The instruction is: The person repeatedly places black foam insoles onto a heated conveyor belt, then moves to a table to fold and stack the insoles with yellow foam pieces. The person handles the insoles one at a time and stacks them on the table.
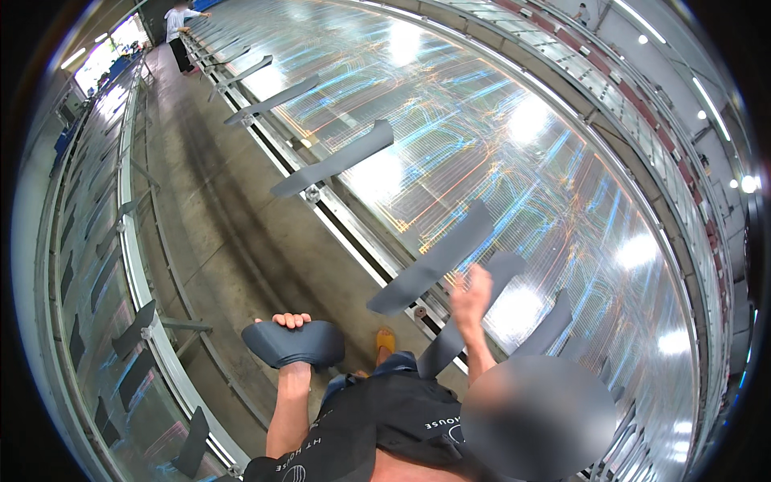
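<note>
My left hand (291,320) is wrapped round a curved stack of dark grey, flexible sheet pieces (299,344), held low over the aisle floor. Its fingertips show over the top edge and the thumb side is hidden. My right hand (472,296) is over the long table to the right, its fingers bent and a little apart, with nothing plain between them. Beneath it lies a dark grey shaped piece (504,271). Just left of it, a similar grey piece (438,261) lies across the table's edge. Whether the right fingers touch either piece is hard to tell.
The long shiny table (450,153) carries fine coloured lines and a row of grey pieces along its metal rail (345,223). A second table (108,273) with similar pieces runs along the left, beyond the concrete aisle (217,201). Another person (175,36) stands at the far end.
</note>
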Motion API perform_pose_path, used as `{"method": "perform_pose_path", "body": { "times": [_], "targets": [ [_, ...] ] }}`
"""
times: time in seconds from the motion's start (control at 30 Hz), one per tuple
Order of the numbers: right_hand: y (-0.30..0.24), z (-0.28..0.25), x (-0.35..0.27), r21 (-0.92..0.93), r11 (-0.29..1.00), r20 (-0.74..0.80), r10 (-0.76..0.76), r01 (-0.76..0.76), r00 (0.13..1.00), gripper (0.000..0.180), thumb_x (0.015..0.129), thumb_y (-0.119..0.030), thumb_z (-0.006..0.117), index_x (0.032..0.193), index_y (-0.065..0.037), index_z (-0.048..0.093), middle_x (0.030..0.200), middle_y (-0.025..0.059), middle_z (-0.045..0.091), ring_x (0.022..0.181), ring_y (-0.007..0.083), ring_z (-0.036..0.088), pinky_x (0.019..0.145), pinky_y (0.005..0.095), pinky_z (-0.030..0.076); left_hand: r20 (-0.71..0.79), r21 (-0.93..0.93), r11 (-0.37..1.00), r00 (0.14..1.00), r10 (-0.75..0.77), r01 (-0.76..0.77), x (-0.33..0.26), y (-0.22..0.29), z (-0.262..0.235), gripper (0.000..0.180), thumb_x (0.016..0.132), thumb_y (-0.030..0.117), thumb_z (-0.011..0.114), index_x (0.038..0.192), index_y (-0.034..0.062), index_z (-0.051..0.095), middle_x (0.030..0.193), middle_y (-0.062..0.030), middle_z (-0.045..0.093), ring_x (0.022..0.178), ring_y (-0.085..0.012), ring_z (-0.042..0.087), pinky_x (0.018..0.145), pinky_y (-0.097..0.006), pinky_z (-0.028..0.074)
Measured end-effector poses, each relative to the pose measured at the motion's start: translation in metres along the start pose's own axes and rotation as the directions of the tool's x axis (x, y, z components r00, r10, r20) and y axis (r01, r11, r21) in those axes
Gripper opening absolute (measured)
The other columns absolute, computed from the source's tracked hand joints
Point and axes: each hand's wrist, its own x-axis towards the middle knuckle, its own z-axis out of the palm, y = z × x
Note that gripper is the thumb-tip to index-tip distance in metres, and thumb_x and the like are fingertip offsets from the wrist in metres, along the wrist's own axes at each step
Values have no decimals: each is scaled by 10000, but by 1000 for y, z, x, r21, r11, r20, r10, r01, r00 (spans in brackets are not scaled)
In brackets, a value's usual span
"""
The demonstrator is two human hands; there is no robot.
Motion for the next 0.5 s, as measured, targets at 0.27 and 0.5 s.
{"method": "perform_pose_path", "body": {
  "times": [0.27, 0.5],
  "targets": [
    [-212, 78, -81, 675, 603, 349, -769, 426, 536, 486, 768, -120, 663, 1182, 53, 478, 1192, 232, 535, 1122, 370, 531, 924, 408, 467, -80, -39, 999, 996, 30, -34, 51, -7, 23, 560, 982, 497, 333, 802, 68, 645, 785, -94, 640, 805, -239, 558, 905, -343, 420],
    [-256, 126, -77, 546, 552, 465, -825, 630, 320, 396, 752, -96, 569, 1119, 38, 505, 1071, 182, 576, 975, 315, 592, 806, 384, 510, 265, -4, 1000, 964, 20, -19, 114, 42, -31, 352, 999, 359, 372, 917, 70, 554, 847, -65, 552, 839, -207, 507, 939, -348, 407]
  ]
}}
